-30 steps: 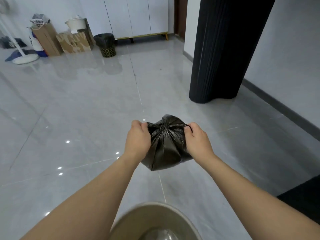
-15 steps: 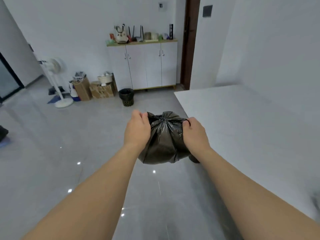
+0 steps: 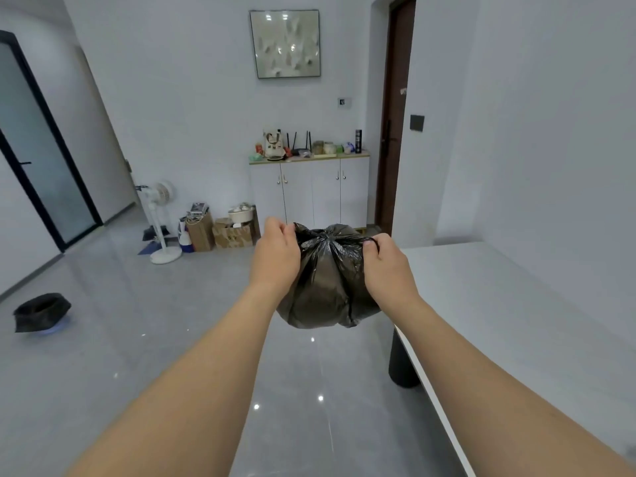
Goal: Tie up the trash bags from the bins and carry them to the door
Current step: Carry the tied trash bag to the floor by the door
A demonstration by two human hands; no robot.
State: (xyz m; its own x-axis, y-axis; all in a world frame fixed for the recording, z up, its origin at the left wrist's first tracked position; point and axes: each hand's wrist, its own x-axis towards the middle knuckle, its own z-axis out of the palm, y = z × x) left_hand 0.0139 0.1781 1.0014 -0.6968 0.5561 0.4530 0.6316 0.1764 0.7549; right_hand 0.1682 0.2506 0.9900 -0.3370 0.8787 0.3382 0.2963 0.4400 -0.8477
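Now both hands hold a black trash bag (image 3: 323, 280) aloft.
Left hand (image 3: 275, 256) at 9 o'clock, right hand (image 3: 389, 266) at 3 o'clock, each grip clamped on its gathered top.

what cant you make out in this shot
- Head view: the crinkled black plastic trash bag has its side edges covered by the left hand and right hand; contents unseen.
- Small items on the white cabinet: too small to identify.
- Dark brown door: mostly hidden by the wall.
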